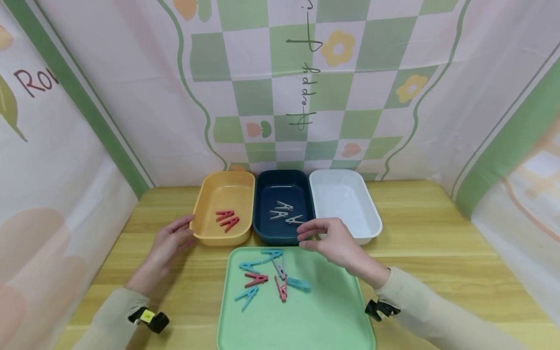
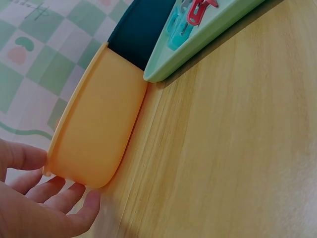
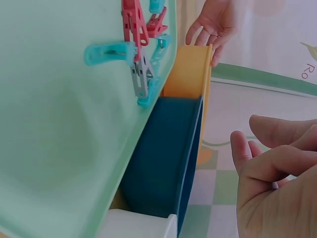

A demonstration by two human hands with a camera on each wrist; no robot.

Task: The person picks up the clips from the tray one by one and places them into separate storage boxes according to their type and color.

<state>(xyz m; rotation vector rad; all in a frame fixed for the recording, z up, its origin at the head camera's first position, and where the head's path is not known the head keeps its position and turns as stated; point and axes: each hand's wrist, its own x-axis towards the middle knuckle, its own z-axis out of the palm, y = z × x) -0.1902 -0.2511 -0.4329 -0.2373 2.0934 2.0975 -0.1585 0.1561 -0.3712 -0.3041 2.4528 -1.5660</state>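
At the left end of the yellow bin (image 1: pixel 224 238), my left hand (image 1: pixel 171 243) holds the rim, thumb at the edge and fingers against the outer wall (image 2: pixel 94 129). Two red clothespins (image 1: pixel 229 222) lie inside that bin. My right hand (image 1: pixel 334 243) hovers over the front right corner of the dark blue bin (image 1: pixel 280 236), thumb and fingers bent with a gap between them (image 3: pixel 277 173) and nothing held. Three grey clothespins (image 1: pixel 280 214) rest in the dark blue bin. Blue clothespins (image 1: pixel 299 285), two red ones (image 1: pixel 255 279) and a grey one (image 1: pixel 280 268) lie on the green tray (image 1: pixel 306 325).
To the right of the dark blue bin stands a white bin (image 1: pixel 341 199), side by side with it. The tray sits in front of the bins on the wooden table (image 1: pixel 437 253). A patterned cloth (image 1: pixel 302 97) hangs close behind the bins.
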